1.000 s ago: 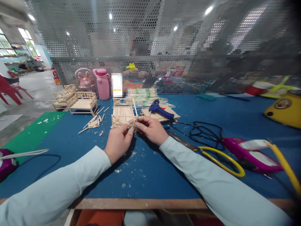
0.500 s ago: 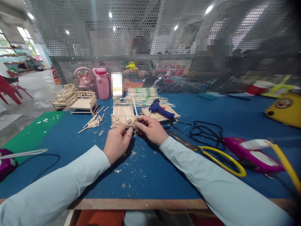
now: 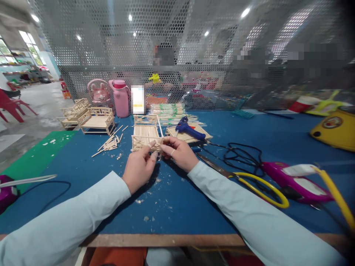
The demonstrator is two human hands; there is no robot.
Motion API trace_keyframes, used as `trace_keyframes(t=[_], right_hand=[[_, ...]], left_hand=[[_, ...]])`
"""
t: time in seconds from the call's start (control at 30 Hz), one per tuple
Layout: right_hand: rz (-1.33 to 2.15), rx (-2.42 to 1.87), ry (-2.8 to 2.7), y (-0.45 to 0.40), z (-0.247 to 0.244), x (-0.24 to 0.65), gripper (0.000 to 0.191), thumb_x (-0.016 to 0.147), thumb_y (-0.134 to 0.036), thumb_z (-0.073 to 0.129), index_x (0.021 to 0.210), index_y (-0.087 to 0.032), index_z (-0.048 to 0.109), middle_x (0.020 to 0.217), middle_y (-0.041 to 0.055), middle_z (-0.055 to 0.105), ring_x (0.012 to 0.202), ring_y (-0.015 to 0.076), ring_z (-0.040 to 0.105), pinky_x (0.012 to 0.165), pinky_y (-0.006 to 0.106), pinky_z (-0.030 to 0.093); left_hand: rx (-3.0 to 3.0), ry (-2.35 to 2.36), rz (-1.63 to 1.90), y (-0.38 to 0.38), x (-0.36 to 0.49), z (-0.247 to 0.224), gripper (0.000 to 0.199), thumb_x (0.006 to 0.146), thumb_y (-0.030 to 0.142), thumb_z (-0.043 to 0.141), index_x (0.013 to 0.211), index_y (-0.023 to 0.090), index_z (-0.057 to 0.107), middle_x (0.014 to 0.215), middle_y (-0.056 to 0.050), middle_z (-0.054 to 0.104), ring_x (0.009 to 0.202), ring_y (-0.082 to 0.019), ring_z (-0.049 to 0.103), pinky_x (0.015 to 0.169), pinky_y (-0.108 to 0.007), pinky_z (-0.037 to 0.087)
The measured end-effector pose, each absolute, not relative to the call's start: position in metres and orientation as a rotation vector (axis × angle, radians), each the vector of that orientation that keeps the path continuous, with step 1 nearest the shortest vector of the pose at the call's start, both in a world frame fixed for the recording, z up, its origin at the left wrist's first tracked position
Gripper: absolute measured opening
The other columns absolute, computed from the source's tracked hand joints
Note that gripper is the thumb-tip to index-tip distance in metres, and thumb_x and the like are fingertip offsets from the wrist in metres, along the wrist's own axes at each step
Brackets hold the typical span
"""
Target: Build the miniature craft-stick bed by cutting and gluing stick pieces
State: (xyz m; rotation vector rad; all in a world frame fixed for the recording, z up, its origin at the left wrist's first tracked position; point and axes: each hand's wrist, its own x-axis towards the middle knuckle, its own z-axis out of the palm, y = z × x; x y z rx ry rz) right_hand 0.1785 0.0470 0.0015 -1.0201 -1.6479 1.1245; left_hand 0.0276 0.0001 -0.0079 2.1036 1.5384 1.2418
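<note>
A small frame of thin wooden sticks [image 3: 146, 132] stands on the blue table in front of me, with a slatted base and raised sides. My left hand [image 3: 140, 164] grips its near side, thumb and fingers at the lower rail. At the frame's near right corner, my right hand [image 3: 179, 151] has thumb and forefinger pinched together on the corner sticks. Just behind my right hand a blue glue gun [image 3: 190, 129] lies on a flat stick panel [image 3: 201, 131]. Loose short sticks [image 3: 111, 143] are scattered left of the frame.
Finished stick models [image 3: 97, 120] and a pink bottle [image 3: 121, 99] stand at the back left. Scissors with yellow handles [image 3: 260, 188], black cable and a purple device [image 3: 296, 183] lie to the right. A perforated metal screen [image 3: 111, 48] rises behind the table.
My right hand has shifted very slightly right at the frame's corner. Both hands otherwise keep their places on the frame.
</note>
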Motion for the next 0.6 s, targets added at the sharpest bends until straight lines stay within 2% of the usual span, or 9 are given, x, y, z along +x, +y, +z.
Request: trace_keyframes(t=[0.27, 0.43, 0.6], right_hand=[[1.175, -1.028, -1.574, 0.0485, 0.001, 0.1792, 0.027, 0.063, -0.037, 0.068, 0.075, -0.02, 0.051, 0.056, -0.007, 0.054, 0.048, 0.009, 0.053, 0.052, 0.025, 0.047], [1.223, -1.065, -1.59, 0.0491, 0.002, 0.1823, 0.025, 0.063, -0.038, 0.069, 0.069, -0.018, 0.054, 0.053, -0.004, 0.059, 0.048, 0.0096, 0.054, 0.053, 0.025, 0.047], [1.259, -1.051, -1.591, 0.0487, 0.0028, 0.1857, 0.018, 0.066, -0.032, 0.066, 0.071, -0.016, 0.058, 0.056, -0.0018, 0.062, 0.051, 0.0087, 0.056, 0.055, 0.023, 0.047]], left_hand=[[2.091, 1.532, 1.2, 0.0012, 0.0266, -0.0099, 0.04, 0.082, 0.026, 0.05, 0.12, 0.014, 0.057, 0.049, 0.005, 0.046, 0.047, -0.009, 0.04, 0.051, -0.021, 0.032], [2.066, 1.502, 1.215, 0.0013, 0.0262, -0.0094, 0.039, 0.082, 0.025, 0.051, 0.12, 0.015, 0.057, 0.047, 0.006, 0.043, 0.045, -0.008, 0.039, 0.05, -0.02, 0.032], [2.05, 1.483, 1.22, 0.0007, 0.0266, -0.0097, 0.04, 0.082, 0.024, 0.051, 0.12, 0.015, 0.056, 0.048, 0.006, 0.042, 0.045, -0.008, 0.037, 0.049, -0.02, 0.032]])
